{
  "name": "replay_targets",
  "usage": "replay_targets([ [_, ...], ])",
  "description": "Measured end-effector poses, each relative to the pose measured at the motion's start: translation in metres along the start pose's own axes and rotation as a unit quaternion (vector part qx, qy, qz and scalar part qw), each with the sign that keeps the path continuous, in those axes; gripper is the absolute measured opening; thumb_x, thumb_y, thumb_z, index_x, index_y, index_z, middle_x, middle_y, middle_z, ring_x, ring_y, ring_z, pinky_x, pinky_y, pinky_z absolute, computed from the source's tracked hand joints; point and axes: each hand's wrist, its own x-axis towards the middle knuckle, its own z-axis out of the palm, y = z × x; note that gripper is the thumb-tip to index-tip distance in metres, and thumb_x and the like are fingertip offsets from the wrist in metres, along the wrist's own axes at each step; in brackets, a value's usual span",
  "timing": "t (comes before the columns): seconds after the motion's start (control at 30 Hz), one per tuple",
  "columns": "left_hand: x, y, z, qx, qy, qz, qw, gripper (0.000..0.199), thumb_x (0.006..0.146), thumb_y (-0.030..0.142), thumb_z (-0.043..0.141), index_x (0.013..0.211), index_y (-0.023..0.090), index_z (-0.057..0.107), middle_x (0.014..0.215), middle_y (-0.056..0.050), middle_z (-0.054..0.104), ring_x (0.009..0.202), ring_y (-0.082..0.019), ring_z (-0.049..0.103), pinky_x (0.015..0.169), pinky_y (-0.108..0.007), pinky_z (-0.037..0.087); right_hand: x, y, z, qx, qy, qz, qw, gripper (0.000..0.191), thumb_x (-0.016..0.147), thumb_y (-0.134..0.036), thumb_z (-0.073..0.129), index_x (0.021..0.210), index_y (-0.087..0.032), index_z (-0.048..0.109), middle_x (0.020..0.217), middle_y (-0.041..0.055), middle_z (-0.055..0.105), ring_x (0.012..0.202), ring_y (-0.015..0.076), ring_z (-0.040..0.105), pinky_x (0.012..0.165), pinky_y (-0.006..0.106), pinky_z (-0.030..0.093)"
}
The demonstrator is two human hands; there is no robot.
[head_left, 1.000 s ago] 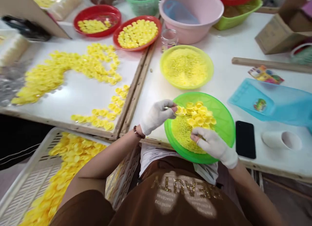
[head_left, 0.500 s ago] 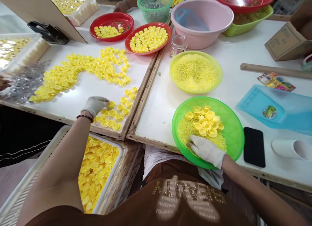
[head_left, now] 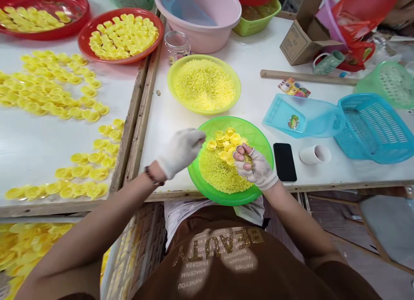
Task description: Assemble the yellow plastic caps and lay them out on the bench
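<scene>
My left hand [head_left: 184,150], in a white fingerless glove, hangs over the left rim of the green basin [head_left: 194,170]. Its fingers are curled together, slightly blurred, and anything in them is hidden. Over the basin's right side my right hand [head_left: 255,167], gloved alike, is turned palm up with fingers bent around some yellow pellets. Small yellow pellets [head_left: 223,177] cover much of the basin floor. A cluster of yellow plastic cups [head_left: 228,141] lies on them, close to my right fingertips. More yellow cups [head_left: 86,170] stand in rows on the left table.
A yellow bowl [head_left: 171,82] full of pellets stands behind the basin, near a clear jar [head_left: 177,45] and pink tub [head_left: 207,39]. Rightward are a black phone [head_left: 285,162], white cup [head_left: 314,154], blue scoop [head_left: 300,119] and blue basket [head_left: 375,132]. A wooden edge [head_left: 139,106] divides the tables.
My left hand has left the cups on the left table and come right to the green basin. My right hand has risen from the pellets and turned palm up. The view has swung right.
</scene>
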Motion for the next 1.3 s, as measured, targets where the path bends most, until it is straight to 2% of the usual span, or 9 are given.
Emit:
replay_targets([
  [0.13, 0.044, 0.031, 0.045, 0.147, -0.137, -0.069, 0.977, 0.031, 0.097, 0.011, 0.045, 0.109, 0.01, 0.074, 0.105, -0.02, 0.073, 0.095, -0.031, 0.074, 0.078, -0.039, 0.057, 0.001, 0.002, 0.0, 0.01, 0.001, -0.038, 0.999, 0.037, 0.108, -0.04, 0.045, 0.077, -0.02, 0.045, 0.064, -0.007, 0.047, 0.037, 0.0032, 0.031, 0.032, 0.013, 0.023],
  [0.23, 0.053, 0.039, 0.058, 0.184, -0.167, -0.092, 0.964, 0.033, 0.093, 0.005, 0.045, 0.113, 0.007, 0.072, 0.111, -0.024, 0.071, 0.098, -0.036, 0.074, 0.076, -0.041, 0.058, 0.0, 0.003, 0.004, 0.004, 0.019, -0.08, 0.997, 0.037, 0.106, -0.043, 0.052, 0.078, -0.02, 0.044, 0.064, -0.008, 0.047, 0.037, 0.0024, 0.029, 0.032, 0.013, 0.022],
  [0.33, 0.043, 0.041, 0.056, 0.193, -0.154, -0.09, 0.965, 0.03, 0.097, 0.012, 0.046, 0.116, 0.009, 0.068, 0.115, -0.023, 0.07, 0.101, -0.035, 0.073, 0.08, -0.04, 0.058, -0.001, 0.003, 0.007, -0.015, 0.037, -0.123, 0.992, 0.04, 0.101, -0.05, 0.06, 0.079, -0.021, 0.044, 0.063, -0.0088, 0.047, 0.036, 0.0017, 0.029, 0.033, 0.013, 0.021],
  [0.47, 0.027, 0.038, 0.05, 0.176, -0.14, -0.102, 0.969, 0.028, 0.101, 0.021, 0.045, 0.119, 0.011, 0.063, 0.107, -0.019, 0.072, 0.1, -0.032, 0.073, 0.083, -0.038, 0.056, 0.0, 0.005, 0.011, -0.048, 0.042, -0.169, 0.984, 0.044, 0.095, -0.056, 0.067, 0.079, -0.021, 0.045, 0.064, -0.0087, 0.049, 0.037, 0.0012, 0.031, 0.034, 0.013, 0.021],
  [0.63, 0.035, 0.037, 0.057, 0.176, -0.158, -0.111, 0.965, 0.03, 0.101, 0.02, 0.043, 0.123, 0.013, 0.063, 0.115, -0.02, 0.071, 0.098, -0.03, 0.073, 0.08, -0.037, 0.056, 0.003, 0.008, 0.013, -0.075, 0.031, -0.192, 0.978, 0.044, 0.091, -0.055, 0.071, 0.08, -0.02, 0.047, 0.065, -0.0082, 0.051, 0.038, 0.0011, 0.035, 0.035, 0.014, 0.02],
  [0.83, 0.03, 0.036, 0.062, 0.176, -0.137, -0.099, 0.97, 0.027, 0.099, 0.023, 0.046, 0.113, 0.014, 0.067, 0.109, -0.018, 0.072, 0.101, -0.033, 0.072, 0.079, -0.038, 0.055, -0.002, 0.011, 0.016, -0.112, 0.08, -0.217, 0.966, 0.044, 0.09, -0.058, 0.07, 0.081, -0.021, 0.048, 0.067, -0.0071, 0.055, 0.037, 0.0011, 0.033, 0.035, 0.015, 0.02],
  [1.0, 0.025, 0.036, 0.064, 0.177, -0.142, -0.107, 0.968, 0.032, 0.101, 0.024, 0.042, 0.124, 0.015, 0.062, 0.113, -0.016, 0.072, 0.099, -0.031, 0.072, 0.076, -0.036, 0.053, -0.001, 0.008, 0.021, -0.109, 0.092, -0.236, 0.961, 0.043, 0.093, -0.058, 0.066, 0.08, -0.021, 0.048, 0.066, -0.0067, 0.055, 0.037, 0.0013, 0.034, 0.035, 0.015, 0.02],
  [1.17, 0.033, 0.034, 0.064, 0.137, -0.124, -0.092, 0.978, 0.021, 0.095, 0.024, 0.049, 0.1, 0.015, 0.067, 0.108, -0.017, 0.072, 0.097, -0.032, 0.07, 0.075, -0.037, 0.051, -0.001, 0.008, 0.019, -0.108, 0.094, -0.236, 0.961, 0.043, 0.093, -0.058, 0.066, 0.081, -0.021, 0.047, 0.066, -0.007, 0.054, 0.037, 0.0014, 0.032, 0.035, 0.016, 0.019],
  [1.3, 0.017, 0.034, 0.057, -0.043, -0.07, -0.121, 0.989, 0.013, 0.086, 0.028, 0.059, 0.079, 0.018, 0.059, 0.079, -0.008, 0.068, 0.079, -0.025, 0.067, 0.072, -0.035, 0.051, -0.003, 0.009, 0.021, -0.109, 0.093, -0.253, 0.957, 0.043, 0.093, -0.058, 0.066, 0.081, -0.022, 0.047, 0.068, -0.0066, 0.053, 0.039, 0.0023, 0.033, 0.037, 0.017, 0.019],
])
